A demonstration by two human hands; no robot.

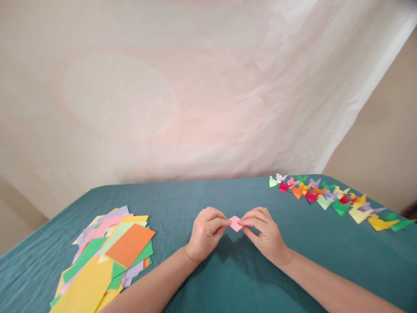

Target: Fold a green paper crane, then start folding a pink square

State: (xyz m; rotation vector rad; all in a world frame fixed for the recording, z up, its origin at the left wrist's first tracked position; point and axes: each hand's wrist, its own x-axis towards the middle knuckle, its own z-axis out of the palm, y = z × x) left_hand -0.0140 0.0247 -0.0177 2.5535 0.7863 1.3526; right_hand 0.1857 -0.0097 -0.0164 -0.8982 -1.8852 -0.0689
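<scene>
A small pink folded paper (236, 223), diamond-shaped, is held just above the table in the middle of the view. My left hand (208, 230) pinches its left corner between thumb and fingertips. On the opposite corner, my right hand (264, 232) has its thumb and fingers closed in a similar pinch. The fingertips cover both side corners of the paper; its top and bottom points show.
A teal cloth covers the table (182, 195). Left of my arms lies a loose pile of coloured paper sheets (130, 245). Rows of small folded paper birds (325, 201) stand along the right side. A pale sheet (202, 95) hangs behind the table.
</scene>
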